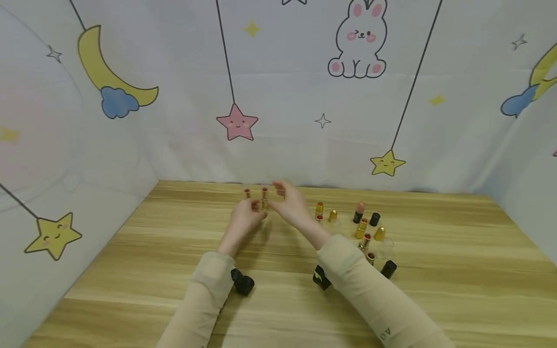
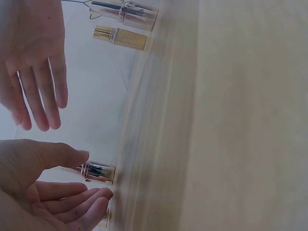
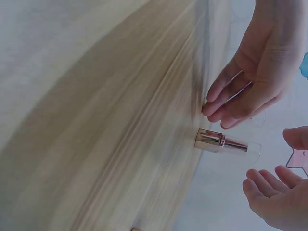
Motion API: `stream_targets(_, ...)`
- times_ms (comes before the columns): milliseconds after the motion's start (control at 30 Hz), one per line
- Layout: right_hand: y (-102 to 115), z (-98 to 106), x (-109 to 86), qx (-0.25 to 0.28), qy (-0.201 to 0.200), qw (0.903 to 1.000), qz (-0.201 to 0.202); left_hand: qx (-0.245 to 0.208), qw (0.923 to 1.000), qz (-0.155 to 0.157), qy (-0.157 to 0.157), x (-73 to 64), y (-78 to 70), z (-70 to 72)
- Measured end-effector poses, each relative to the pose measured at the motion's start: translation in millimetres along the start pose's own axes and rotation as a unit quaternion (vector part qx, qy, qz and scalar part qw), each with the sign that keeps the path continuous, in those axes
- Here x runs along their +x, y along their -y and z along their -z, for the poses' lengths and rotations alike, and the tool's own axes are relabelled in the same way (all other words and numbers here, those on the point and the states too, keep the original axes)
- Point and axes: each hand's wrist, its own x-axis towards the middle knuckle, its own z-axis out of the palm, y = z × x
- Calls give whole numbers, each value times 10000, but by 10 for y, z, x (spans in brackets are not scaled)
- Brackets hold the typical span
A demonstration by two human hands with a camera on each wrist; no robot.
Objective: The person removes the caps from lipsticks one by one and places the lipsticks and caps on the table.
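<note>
A gold lipstick (image 1: 264,199) with a clear cap stands upright near the back of the table, between the two hands. My left hand (image 1: 246,216) is beside its left side, fingers loosely bent; in the right wrist view a gap shows between the fingertips and the lipstick (image 3: 222,142). On the other side my right hand (image 1: 289,203) is held apart from it, with thumb and fingers spread. Seen from the left wrist, the left thumb overlaps the lipstick (image 2: 98,172). A second lipstick (image 1: 247,193) stands just left, partly behind the left hand.
Right of the right forearm stand several lipsticks, among them a pink one (image 1: 359,212) and a gold one (image 1: 361,229). Beside them are a gold cap (image 1: 380,234), a black cap (image 1: 388,268) and clear caps. A printed cloth (image 1: 278,154) hangs behind the wooden table (image 1: 457,261).
</note>
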Motion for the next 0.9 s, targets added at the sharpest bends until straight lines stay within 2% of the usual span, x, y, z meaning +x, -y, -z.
stream_targets(167,-5,-90,143,134,-196,9996,120,316,9987,-183,-343,51,24,-75)
stream_targets(333,-57,-168,258,540,-310,9980,-83,531,9968,-228,-550,89,25,-105)
stream_targets(567,-120,-246,376,1162,-435,9920,-253,494,9967,-230,-595,168,40,-107)
stream_targets(667,-133,-275,416,1363,-503,9891,-234,475,9965,-324,-610,194,38,-124)
stream_targets(900,-145,-328,474,1459,-687,9869,-94,485,9944,-519,-778,242,53,-171)
